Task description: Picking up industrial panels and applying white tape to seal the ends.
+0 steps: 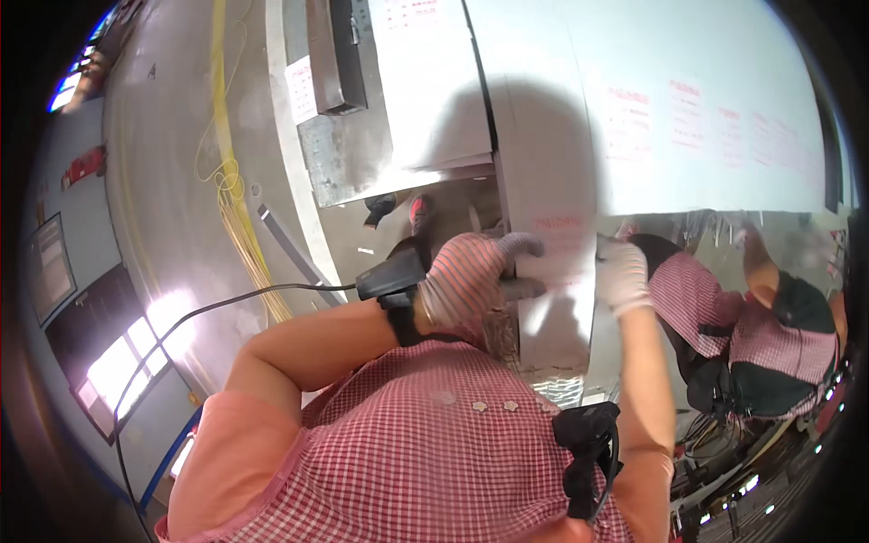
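Floor runs down the left side of the frame, the broadest stretch of room. A wide pale panel fills the upper right. The long pale panel reaches from top centre to lower centre; 1 narrow dark gap parts its left edge from a shorter panel. Checkered clothing of a co-worker shows below the wide panel's lower edge. The left hand, gloved, overlaps the long panel's left edge, 2 digits spread; the right hand, gloved, meets its right edge. Whether either pinches it, I cannot tell.
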### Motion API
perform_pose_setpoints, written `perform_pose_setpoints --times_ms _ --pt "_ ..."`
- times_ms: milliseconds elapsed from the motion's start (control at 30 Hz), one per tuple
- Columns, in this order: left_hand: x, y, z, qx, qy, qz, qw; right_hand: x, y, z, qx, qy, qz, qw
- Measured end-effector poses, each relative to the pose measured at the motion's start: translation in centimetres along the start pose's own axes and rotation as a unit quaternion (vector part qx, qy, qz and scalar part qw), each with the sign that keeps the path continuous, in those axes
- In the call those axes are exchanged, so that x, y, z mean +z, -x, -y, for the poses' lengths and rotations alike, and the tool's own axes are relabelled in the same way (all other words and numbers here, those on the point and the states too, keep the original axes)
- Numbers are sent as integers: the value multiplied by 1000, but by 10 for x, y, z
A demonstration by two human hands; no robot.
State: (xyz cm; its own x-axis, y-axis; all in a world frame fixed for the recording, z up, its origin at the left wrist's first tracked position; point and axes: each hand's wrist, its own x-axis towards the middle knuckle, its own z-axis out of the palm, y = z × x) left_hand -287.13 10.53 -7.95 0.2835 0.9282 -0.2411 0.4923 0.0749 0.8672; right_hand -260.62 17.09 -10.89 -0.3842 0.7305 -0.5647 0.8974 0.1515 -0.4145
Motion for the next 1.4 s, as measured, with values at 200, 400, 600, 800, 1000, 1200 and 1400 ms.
perform_pose_setpoints --times_ms 200,400,600,800,1000,1200,1400 --pt "-6 -11 42 -173 150 -167 959 -27 26 27 130 -342 -51 929" --pt "72 50 89 -93 238 -11 967 5 93 22 -47 -211 -1 976" --pt "15 63 -2 -229 260 211 914 -61 101 43 -43 -100 133 985" --pt "-11 72 -9 -148 375 197 894 -89 39 133 -264 -20 388 883" --pt "-7 17 83 -244 274 116 923 -33 -29 -20 16 -367 178 913" --pt "105 -26 161 -58 420 43 905 91 -46 -72 75 -609 151 775" --pt "89 10 189 -112 438 140 881 13 35 80 -19 -206 -202 957"
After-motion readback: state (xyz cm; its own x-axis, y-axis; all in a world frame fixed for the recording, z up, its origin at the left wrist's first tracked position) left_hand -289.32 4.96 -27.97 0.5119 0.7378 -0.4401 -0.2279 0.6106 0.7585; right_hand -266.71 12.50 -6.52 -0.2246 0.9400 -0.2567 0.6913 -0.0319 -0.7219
